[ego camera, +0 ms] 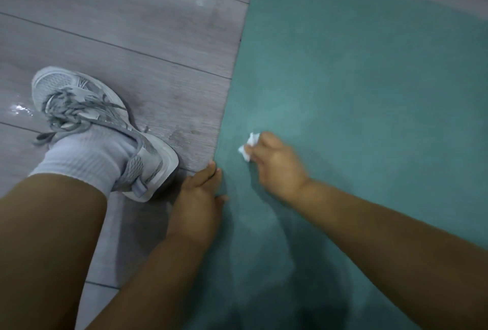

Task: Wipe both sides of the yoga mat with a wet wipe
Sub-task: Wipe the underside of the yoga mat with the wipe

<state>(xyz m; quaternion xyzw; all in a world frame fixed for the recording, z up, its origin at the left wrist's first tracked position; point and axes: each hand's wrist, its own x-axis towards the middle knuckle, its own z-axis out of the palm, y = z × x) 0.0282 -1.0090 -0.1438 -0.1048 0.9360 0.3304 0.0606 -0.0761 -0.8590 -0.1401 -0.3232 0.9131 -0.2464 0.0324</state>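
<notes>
Looking down: a person's two bare arms reach forward over a floor and a mat.
Yoga mat: a teal yoga mat (356, 92) lies flat on the floor, filling the right side of the view; its long left edge runs from the top centre down toward the lower middle.
Right hand: the right hand (277, 163) rests on the mat near that left edge, fingers curled around a crumpled white wet wipe (248, 146), which is pressed against the mat surface.
Left hand: the left hand (198, 197) lies flat, fingers straight and together, on the mat's left edge, partly on the floor, holding nothing.
Hands together: the two hands are near each other but not touching.
Floor: grey wood-look floor (118, 26) with glossy reflections.
Foot: a grey laced sneaker (92, 118) with a white sock (87, 155) stands on the floor, just left of the left hand.
</notes>
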